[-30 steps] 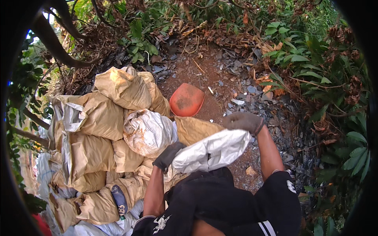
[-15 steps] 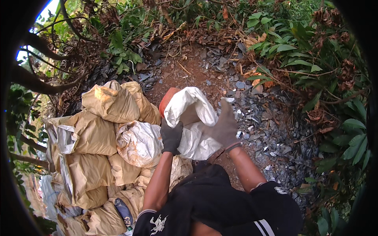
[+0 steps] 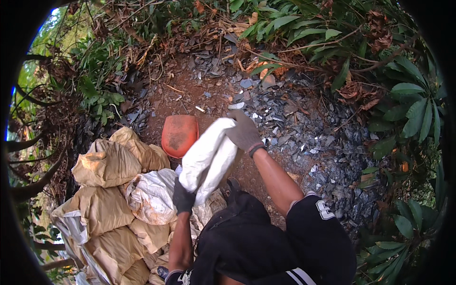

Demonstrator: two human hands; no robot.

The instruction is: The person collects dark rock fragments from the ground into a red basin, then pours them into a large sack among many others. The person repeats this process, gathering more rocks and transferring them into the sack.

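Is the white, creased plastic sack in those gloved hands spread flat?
No: the sack extends lengthwise between the gloved left hand and gloved right hand, with a deep groove separating two bulging folds.

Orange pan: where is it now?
In the head view, the orange pan sits left of centre on the dirt, between the brown sacks and the held white sack.

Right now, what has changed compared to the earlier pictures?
The right hand moved forward and, spread open before, now grips the far end of the white sack; the sack looks longer, narrower. The left hand keeps its hold. The orange container and filled sacks stayed.
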